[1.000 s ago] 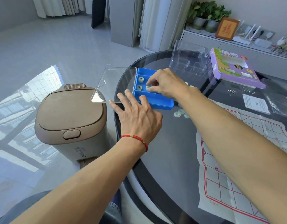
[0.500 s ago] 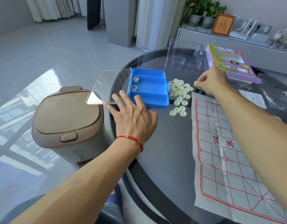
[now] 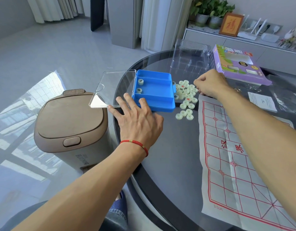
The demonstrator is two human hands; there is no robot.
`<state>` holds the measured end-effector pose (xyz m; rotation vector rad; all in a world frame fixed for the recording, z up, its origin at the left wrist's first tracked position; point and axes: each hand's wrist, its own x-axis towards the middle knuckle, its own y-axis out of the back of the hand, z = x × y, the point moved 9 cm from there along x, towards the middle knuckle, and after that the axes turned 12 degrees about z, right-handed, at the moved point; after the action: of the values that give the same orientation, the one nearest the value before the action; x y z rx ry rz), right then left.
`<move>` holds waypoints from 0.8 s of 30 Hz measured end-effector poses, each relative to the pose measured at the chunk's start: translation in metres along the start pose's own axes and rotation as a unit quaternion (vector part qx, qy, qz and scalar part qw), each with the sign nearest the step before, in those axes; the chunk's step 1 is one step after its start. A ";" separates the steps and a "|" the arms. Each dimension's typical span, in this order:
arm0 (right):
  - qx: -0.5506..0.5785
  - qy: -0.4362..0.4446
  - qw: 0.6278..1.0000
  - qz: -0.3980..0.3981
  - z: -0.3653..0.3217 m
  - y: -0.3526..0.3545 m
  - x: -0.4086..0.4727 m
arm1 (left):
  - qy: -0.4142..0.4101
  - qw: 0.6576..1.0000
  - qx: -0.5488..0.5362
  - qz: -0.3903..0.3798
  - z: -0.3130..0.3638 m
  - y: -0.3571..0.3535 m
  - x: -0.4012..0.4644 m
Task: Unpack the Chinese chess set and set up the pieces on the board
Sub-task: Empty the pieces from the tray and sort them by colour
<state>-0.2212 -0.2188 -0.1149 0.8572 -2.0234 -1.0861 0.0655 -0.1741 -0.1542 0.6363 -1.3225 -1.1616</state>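
left hand (image 3: pixel 137 117) lies flat and spread on the glass table (image 3: pixel 169 164), fingertips against the near edge of the blue case (image 3: pixel 154 92), gripping nothing, just pinning it. case is open, clear lid (image 3: pixel 114 88) hinged out past the table rim, above the brown bin (image 3: pixel 70 124). 2 pieces (image 3: pixel 140 85) remain in the case's left compartment; other compartments look empty. the pile of pale pieces (image 3: pixel 186 97) sits on the glass just right of the case, a few face up with red or black characters, most face down. right hand (image 3: pixel 209 84) is curled at the far edge of the pile, fingers folded in; cannot tell whether it holds a piece. paper board (image 3: pixel 235 164) lies unrolled to the right with creases, no pieces on it yet; its top left corner is near the pile. judgement: unpacking nearly done, set-up not begun. risks: round pieces on smooth glass could roll or slide off the rim if swept carelessly; the overhanging lid could tip the case if the left hand lifts; the creased board may shift or buckle under placed pieces; the 2 pieces in the case could be overlooked.
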 end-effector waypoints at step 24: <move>0.009 0.276 0.961 -0.015 -0.154 -0.063 -0.048 | 0.008 0.999 -0.009 0.036 0.000 0.003 0.000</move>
<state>-0.0573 -0.2737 -0.1163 1.0650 -1.5556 -0.7349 0.0665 -0.1727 -0.1516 0.5787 -1.3086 -1.1066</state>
